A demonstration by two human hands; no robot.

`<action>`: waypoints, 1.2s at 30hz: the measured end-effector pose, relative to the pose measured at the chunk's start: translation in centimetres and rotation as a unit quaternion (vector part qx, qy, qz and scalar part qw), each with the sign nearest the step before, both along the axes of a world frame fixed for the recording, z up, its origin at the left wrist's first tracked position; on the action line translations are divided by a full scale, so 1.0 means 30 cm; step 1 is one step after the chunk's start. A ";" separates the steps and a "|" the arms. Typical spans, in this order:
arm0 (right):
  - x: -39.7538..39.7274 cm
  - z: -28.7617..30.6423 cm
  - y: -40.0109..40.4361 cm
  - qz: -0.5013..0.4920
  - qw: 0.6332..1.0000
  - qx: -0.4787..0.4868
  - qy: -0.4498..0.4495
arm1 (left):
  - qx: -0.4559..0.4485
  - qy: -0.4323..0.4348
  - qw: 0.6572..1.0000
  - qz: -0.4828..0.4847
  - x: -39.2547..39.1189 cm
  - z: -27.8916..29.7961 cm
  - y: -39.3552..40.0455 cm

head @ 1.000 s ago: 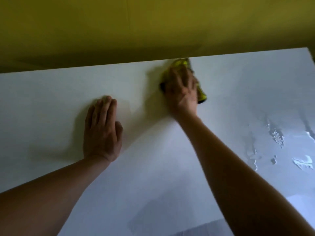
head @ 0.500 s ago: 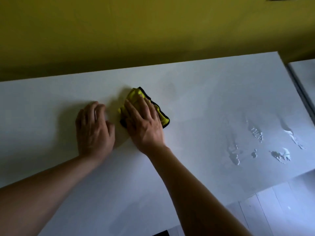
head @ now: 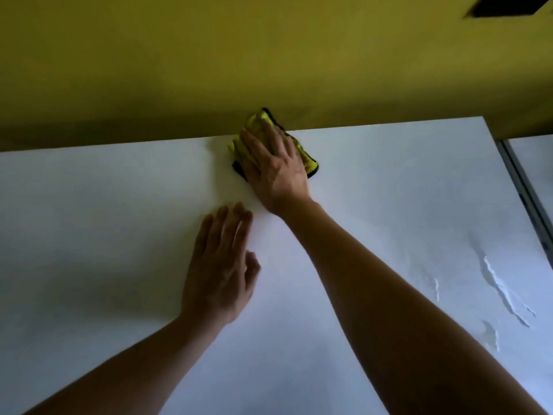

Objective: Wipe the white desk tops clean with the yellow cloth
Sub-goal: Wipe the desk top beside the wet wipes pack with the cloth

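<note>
A yellow cloth with a dark edge (head: 308, 162) lies bunched at the far edge of the white desk top (head: 104, 211), touching the wall. My right hand (head: 273, 166) presses flat on it with fingers spread and straight, covering most of it. My left hand (head: 220, 271) rests palm down on the bare desk, nearer to me and a little to the left, fingers straight and holding nothing.
A yellow-green wall (head: 209, 61) rises right behind the desk. Streaks and drops of water (head: 502, 295) lie on the desk at the right. A narrow gap separates it from a second white desk top (head: 535, 163) at the far right.
My right hand has pushed the cloth away from me, from beside my left hand out to the desk's far edge. My left hand has stayed flat on the desk.
</note>
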State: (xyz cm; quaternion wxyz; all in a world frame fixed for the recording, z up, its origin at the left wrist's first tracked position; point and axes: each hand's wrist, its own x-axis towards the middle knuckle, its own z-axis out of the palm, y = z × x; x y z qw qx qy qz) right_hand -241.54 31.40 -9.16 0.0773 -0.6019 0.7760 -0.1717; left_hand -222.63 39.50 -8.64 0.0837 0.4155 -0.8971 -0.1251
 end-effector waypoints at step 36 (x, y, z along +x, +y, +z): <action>0.097 0.027 0.240 -0.030 0.997 -0.023 -0.071 | -0.039 -0.002 0.999 0.009 -0.022 -0.008 0.000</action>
